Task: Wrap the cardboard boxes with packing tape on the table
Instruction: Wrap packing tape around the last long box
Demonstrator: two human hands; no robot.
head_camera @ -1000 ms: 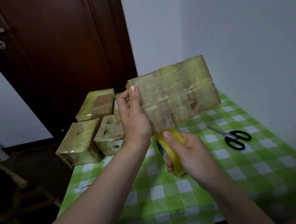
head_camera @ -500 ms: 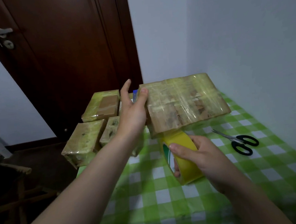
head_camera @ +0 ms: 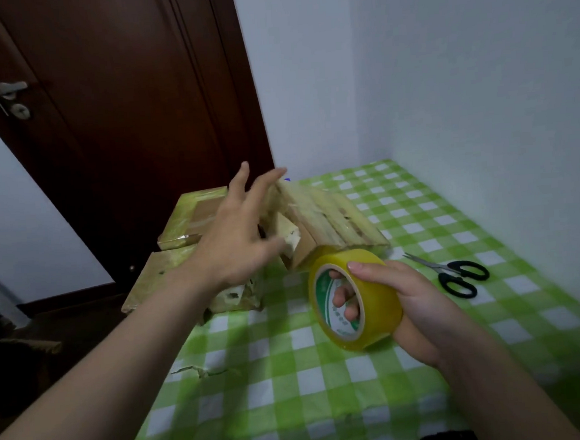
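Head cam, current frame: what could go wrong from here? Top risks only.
1. The tilted box is over the pile and the left hand is open, not gripping it; it may slide or topple.
2. The lower boxes sit at the table edge; a knock could push one off.
3. The tape roll, held by the right hand, is right beside the tilted box; if tape joins them (unclear), pulling could drag it.
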